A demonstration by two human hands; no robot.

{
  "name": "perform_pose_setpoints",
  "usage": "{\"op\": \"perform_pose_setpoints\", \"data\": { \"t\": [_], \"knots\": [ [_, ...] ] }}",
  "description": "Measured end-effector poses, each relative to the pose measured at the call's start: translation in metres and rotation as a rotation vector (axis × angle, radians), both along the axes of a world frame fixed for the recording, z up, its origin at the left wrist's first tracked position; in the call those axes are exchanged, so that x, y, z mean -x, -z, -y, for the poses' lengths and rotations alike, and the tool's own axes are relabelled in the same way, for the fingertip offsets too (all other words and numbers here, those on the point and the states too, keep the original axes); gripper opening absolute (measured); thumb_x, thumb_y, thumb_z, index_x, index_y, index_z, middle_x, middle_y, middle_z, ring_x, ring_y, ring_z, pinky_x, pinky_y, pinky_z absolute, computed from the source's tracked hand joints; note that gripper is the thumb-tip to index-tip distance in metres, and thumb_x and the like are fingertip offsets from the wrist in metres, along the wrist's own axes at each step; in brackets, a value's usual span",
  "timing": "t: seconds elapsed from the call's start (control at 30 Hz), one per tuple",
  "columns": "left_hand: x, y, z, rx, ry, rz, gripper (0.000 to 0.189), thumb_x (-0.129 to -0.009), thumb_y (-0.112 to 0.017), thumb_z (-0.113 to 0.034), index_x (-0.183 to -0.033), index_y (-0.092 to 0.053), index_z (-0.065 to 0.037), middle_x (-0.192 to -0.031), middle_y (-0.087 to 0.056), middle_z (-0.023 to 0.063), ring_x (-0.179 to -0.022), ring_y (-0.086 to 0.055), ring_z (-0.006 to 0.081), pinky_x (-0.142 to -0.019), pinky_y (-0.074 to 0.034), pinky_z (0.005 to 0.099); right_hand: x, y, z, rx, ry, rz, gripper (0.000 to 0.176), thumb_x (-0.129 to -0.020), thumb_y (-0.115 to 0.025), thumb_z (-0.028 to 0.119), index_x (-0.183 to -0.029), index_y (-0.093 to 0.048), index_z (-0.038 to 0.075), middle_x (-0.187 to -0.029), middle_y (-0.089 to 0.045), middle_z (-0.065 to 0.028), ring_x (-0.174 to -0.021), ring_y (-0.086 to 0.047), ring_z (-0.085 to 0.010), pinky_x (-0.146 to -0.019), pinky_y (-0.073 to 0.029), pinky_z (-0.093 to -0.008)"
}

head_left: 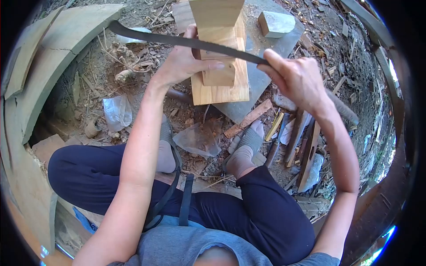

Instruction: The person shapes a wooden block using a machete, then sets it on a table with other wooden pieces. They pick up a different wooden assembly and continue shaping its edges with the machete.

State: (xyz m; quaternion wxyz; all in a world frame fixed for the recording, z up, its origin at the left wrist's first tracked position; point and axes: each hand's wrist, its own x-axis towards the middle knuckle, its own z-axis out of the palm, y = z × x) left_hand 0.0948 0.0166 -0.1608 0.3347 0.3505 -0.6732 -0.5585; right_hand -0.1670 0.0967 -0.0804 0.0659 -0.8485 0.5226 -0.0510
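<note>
My right hand (298, 79) is closed around a long machete-like tool with a dark, slightly curved blade (191, 42). Its hooked tip points to the upper left, and the rear part of what looks like its handle (342, 109) sticks out behind my wrist. The blade crosses over a pale wooden block (218, 76) at the top middle. My left hand (185, 62) grips that block from its left side, thumb on the near face; the other fingers are partly hidden. Under the block lies a flat wooden board (222, 95).
A grey slab (262, 91) lies under the board, with a whitish block (276, 24) on it. Curved planks (75, 37) stand at left. Wood scraps (299, 137), clear plastic (199, 138) and a plastic bag (117, 112) litter the dirt around my feet.
</note>
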Motion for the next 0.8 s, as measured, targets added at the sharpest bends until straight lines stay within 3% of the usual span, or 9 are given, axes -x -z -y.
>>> {"op": "perform_pose_setpoints", "data": {
  "t": [0.1, 0.23, 0.37, 0.47, 0.5, 0.57, 0.77, 0.8],
  "knots": [
    [0.0, 0.0, 0.001, -0.003, 0.027, 0.069, 0.092, -0.066, -0.092, -0.032, -0.136, -0.043, 0.003, -0.125, -0.058, 0.0141, -0.118, -0.055, 0.0219, -0.103, -0.043, 0.034, 0.001, -0.017, 0.005, 0.166, -0.004, 0.192, 0.024, -0.098, -0.056, 0.038, -0.095, -0.053, 0.014, -0.053, -0.057, -0.0068, -0.044, -0.058, -0.026, -0.041, -0.042, -0.0384],
    [0.003, -0.008, 0.001, 0.035, 0.069, 0.031, 0.091, -0.067, -0.092, -0.029, -0.137, -0.042, 0.002, -0.128, -0.055, 0.0117, -0.122, -0.05, 0.0197, -0.107, -0.039, 0.0329, 0.007, 0.007, 0.006, 0.028, -0.002, -0.031, 0.025, -0.097, -0.055, 0.039, -0.097, -0.054, 0.014, -0.055, -0.058, -0.0083, -0.048, -0.061, -0.0296, -0.045, -0.044, -0.0403],
    [0.003, -0.007, 0.0, -0.06, 0.055, 0.003, 0.089, -0.066, -0.093, -0.025, -0.134, -0.042, 0.002, -0.13, -0.054, 0.0106, -0.124, -0.049, 0.0201, -0.107, -0.038, 0.0334, 0.002, -0.012, 0.007, 0.14, -0.055, 0.082, 0.026, -0.097, -0.055, 0.039, -0.092, -0.052, 0.014, -0.053, -0.057, -0.0073, -0.048, -0.061, -0.0287, -0.045, -0.045, -0.0397],
    [-0.001, 0.008, 0.002, -0.191, 0.076, -0.049, 0.09, -0.067, -0.092, -0.026, -0.136, -0.04, 0.001, -0.13, -0.054, 0.0108, -0.123, -0.05, 0.0198, -0.106, -0.039, 0.0336, -0.001, -0.012, 0.002, -0.02, 0.048, 0.193, 0.026, -0.097, -0.056, 0.038, -0.091, -0.052, 0.013, -0.053, -0.056, -0.0076, -0.05, -0.062, -0.0283, -0.046, -0.045, -0.0401],
    [0.0, 0.006, 0.003, -0.045, 0.056, 0.002, 0.093, -0.067, -0.092, -0.027, -0.137, -0.038, 0.002, -0.131, -0.054, 0.0122, -0.123, -0.05, 0.0194, -0.105, -0.041, 0.0333, -0.001, -0.004, 0.001, 0.008, 0.017, 0.127, 0.025, -0.097, -0.056, 0.037, -0.091, -0.052, 0.013, -0.053, -0.056, -0.0075, -0.049, -0.061, -0.0278, -0.045, -0.045, -0.0397],
    [0.002, 0.002, 0.002, -0.036, 0.043, -0.009, 0.094, -0.067, -0.092, -0.028, -0.137, -0.037, 0.002, -0.131, -0.053, 0.0129, -0.123, -0.05, 0.0194, -0.105, -0.041, 0.0333, 0.0, 0.002, 0.0, 0.055, -0.028, 0.006, 0.023, -0.098, -0.056, 0.035, -0.092, -0.053, 0.013, -0.053, -0.056, -0.0082, -0.047, -0.059, -0.0268, -0.045, -0.044, -0.0397],
    [0.002, -0.006, 0.001, -0.031, 0.044, -0.06, 0.1, -0.066, -0.092, -0.034, -0.14, -0.036, 0.002, -0.132, -0.053, 0.015, -0.124, -0.05, 0.0203, -0.106, -0.041, 0.0352, 0.007, -0.028, -0.026, 0.102, -0.018, 0.096, 0.022, -0.093, -0.063, 0.031, -0.088, -0.054, 0.012, -0.054, -0.056, -0.0087, -0.049, -0.06, -0.0274, -0.046, -0.044, -0.0386],
    [0.002, -0.016, -0.001, -0.163, 0.05, -0.113, 0.1, -0.067, -0.091, -0.037, -0.14, -0.036, 0.002, -0.132, -0.053, 0.0159, -0.124, -0.051, 0.0216, -0.106, -0.042, 0.0355, 0.011, -0.029, -0.032, 0.159, 0.012, 0.139, 0.022, -0.092, -0.065, 0.03, -0.087, -0.054, 0.011, -0.054, -0.056, -0.008, -0.049, -0.06, -0.0273, -0.046, -0.043, -0.0375]
  ]
}}
